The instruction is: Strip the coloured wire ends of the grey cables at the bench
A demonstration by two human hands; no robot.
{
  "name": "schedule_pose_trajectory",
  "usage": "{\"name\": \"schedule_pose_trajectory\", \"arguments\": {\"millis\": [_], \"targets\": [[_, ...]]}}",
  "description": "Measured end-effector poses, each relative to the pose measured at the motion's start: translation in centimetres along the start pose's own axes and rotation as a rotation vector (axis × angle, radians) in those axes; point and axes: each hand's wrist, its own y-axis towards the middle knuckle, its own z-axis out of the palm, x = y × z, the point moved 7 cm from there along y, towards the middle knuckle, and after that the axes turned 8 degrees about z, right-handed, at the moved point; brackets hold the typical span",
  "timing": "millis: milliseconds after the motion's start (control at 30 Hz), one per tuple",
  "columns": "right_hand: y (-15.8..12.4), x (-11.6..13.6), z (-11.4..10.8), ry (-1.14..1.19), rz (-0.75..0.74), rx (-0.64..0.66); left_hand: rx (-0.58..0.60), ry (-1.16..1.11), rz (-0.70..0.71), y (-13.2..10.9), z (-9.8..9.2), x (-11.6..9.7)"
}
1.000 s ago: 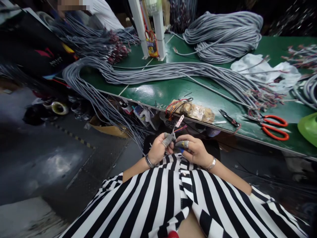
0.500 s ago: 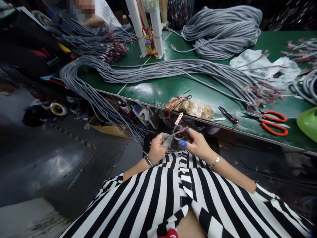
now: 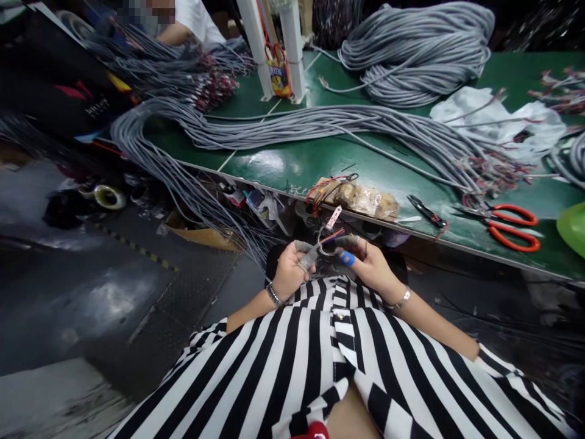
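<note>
My left hand [image 3: 289, 271], with grey wrapping on its thumb and index finger, pinches the end of a grey cable in front of my lap. Thin coloured wires [image 3: 333, 236] fan out of that end, up and to the right. My right hand [image 3: 375, 269] has blue tape on the thumb and grey wrapping on a fingertip. Those two digits are closed on a thin grey strand [image 3: 323, 251] that curves out from the cable end. A small pale tag [image 3: 334, 217] with reddish marks sits just above the wires.
A green workbench [image 3: 269, 163] bears a long bundle of grey cables [image 3: 283, 131] and a large coil [image 3: 415, 52]. Nearer its front edge are red-handled scissors [image 3: 514, 227], cutters [image 3: 427, 210] and a taped block [image 3: 365, 200]. A co-worker's arm [image 3: 176, 33] shows at back left.
My right fingertips have left the ends of the coloured wires and moved slightly down and right, onto the curved grey strand. My left hand keeps its hold; the view has shifted a little.
</note>
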Motion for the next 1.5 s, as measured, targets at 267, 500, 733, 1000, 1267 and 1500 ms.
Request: {"name": "schedule_pose_trajectory", "arguments": {"millis": [267, 500, 733, 1000, 1267, 1500], "targets": [[1.1, 0.5, 1.3, -0.093, 0.024, -0.043, 0.101, 0.104, -0.021, -0.1, 1.4, 0.5], [1.4, 0.5, 2.2, -0.029, -0.018, 0.059, 0.096, -0.021, -0.053, -0.3, 1.4, 1.1], [-1.2, 2.9, 4.8, -0.677, -0.344, 0.223, -0.072, -0.200, -0.039, 0.3, 0.8, 1.5], [-1.6, 5.1, 1.0, -0.251, -0.392, -0.031, 0.097, -0.607, -0.244, 0.3, 1.4, 1.3], [-0.3, 4.8, 2.4, -0.215, -0.352, 0.000, 0.315, -0.754, -0.374, -0.9, 2.5, 2.2], [-0.1, 4.9, 2.9, -0.602, -0.571, 0.015, 0.429, -0.799, -0.477, -1.5, 2.9, 2.5]]}}
